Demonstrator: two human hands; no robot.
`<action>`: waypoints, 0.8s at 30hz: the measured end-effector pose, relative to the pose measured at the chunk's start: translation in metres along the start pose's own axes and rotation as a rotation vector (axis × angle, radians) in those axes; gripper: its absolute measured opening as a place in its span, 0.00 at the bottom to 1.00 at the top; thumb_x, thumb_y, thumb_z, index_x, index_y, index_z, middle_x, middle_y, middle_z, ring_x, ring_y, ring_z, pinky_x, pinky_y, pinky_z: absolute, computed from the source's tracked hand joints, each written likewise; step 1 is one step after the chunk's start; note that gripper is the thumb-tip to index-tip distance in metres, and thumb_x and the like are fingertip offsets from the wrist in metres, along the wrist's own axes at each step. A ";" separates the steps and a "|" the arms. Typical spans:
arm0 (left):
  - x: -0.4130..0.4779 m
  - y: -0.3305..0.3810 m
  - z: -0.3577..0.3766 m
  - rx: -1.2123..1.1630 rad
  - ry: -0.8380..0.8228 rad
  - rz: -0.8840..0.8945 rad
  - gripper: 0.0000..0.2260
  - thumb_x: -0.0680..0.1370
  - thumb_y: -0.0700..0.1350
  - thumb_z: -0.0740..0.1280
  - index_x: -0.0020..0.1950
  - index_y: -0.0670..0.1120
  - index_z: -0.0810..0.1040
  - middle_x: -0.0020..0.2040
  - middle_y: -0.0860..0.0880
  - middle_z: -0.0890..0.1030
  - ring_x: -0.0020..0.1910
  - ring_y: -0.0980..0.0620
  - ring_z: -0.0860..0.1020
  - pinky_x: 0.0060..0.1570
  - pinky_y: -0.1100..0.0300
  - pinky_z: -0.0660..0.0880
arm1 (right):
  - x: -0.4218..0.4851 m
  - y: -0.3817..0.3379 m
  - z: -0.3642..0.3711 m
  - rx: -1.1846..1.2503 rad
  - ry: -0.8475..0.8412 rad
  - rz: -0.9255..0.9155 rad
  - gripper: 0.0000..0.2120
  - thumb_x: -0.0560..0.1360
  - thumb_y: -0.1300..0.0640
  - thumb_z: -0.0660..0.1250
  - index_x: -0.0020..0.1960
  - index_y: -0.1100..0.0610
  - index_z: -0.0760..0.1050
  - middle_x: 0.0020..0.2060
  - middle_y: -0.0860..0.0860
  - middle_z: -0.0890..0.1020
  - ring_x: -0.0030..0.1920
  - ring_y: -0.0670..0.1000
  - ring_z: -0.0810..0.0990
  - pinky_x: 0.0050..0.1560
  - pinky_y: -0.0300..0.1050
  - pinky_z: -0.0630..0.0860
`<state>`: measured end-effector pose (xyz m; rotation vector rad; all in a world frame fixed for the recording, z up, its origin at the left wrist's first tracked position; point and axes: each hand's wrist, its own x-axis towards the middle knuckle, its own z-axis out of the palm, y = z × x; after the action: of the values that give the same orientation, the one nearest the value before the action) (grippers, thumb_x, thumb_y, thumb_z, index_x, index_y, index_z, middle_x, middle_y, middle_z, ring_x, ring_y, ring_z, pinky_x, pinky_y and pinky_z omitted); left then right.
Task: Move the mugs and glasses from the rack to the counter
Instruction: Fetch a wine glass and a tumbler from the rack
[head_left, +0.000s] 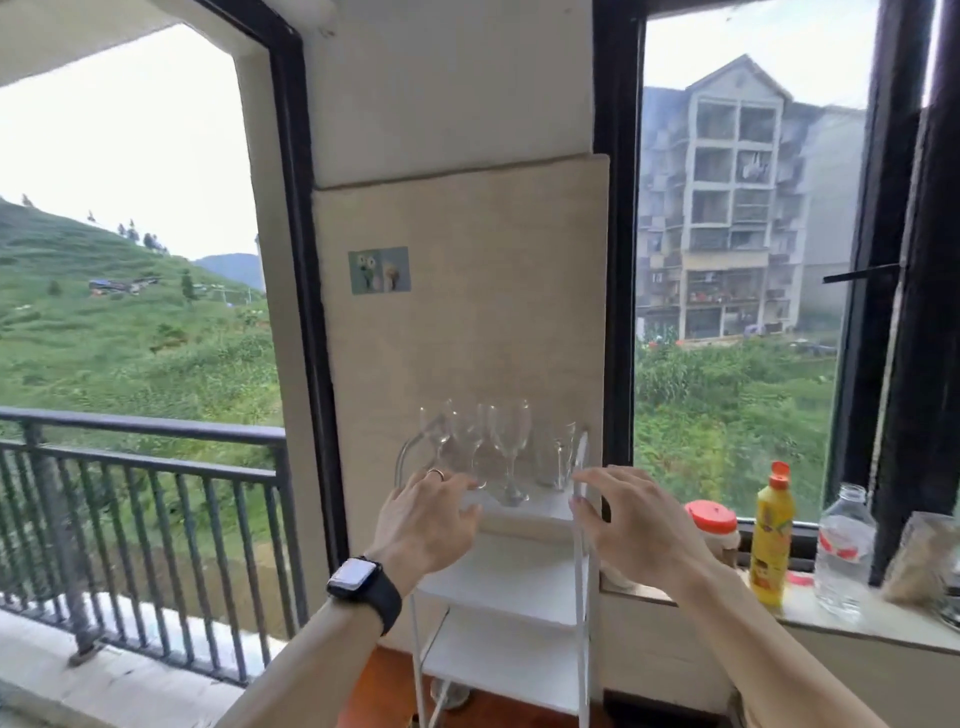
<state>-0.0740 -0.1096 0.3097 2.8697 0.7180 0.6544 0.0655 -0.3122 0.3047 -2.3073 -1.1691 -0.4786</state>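
A white tiered rack (511, 577) stands against the beige wall panel between two windows. On its top shelf stand several clear stemmed glasses (510, 441) and a short clear tumbler (557, 457) at the right. My left hand (426, 519), with a ring and a dark smartwatch on the wrist, hovers at the shelf's left front, fingers spread near the leftmost glass stems. My right hand (634, 519) is at the rack's right post, fingers apart, holding nothing. No mugs are in sight.
A window ledge (810, 618) to the right carries a red-lidded jar (712, 525), a yellow bottle (770, 540), a clear plastic water bottle (844, 556) and a bag (919, 561). A balcony railing (140, 467) runs on the left.
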 end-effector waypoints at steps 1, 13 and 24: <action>0.015 -0.006 0.007 -0.027 -0.019 -0.003 0.19 0.79 0.56 0.58 0.70 0.60 0.71 0.68 0.53 0.75 0.68 0.50 0.71 0.63 0.52 0.68 | 0.012 0.000 0.006 -0.005 -0.009 0.023 0.20 0.81 0.44 0.58 0.71 0.48 0.72 0.67 0.45 0.78 0.71 0.49 0.69 0.64 0.48 0.71; 0.131 -0.026 0.100 -0.778 -0.201 -0.116 0.27 0.76 0.53 0.70 0.73 0.50 0.69 0.61 0.54 0.77 0.59 0.51 0.76 0.58 0.57 0.73 | 0.112 0.005 0.072 -0.077 -0.013 0.396 0.23 0.80 0.38 0.57 0.65 0.53 0.75 0.62 0.52 0.73 0.64 0.56 0.71 0.56 0.51 0.76; 0.153 -0.009 0.118 -1.082 -0.106 -0.134 0.09 0.75 0.53 0.73 0.49 0.56 0.74 0.45 0.51 0.83 0.33 0.55 0.82 0.36 0.61 0.80 | 0.129 0.014 0.089 -0.073 0.051 0.457 0.21 0.81 0.43 0.57 0.46 0.56 0.80 0.54 0.54 0.76 0.58 0.58 0.70 0.56 0.52 0.71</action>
<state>0.0953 -0.0304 0.2595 1.8252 0.3505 0.6000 0.1571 -0.1848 0.2951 -2.5057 -0.5768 -0.4078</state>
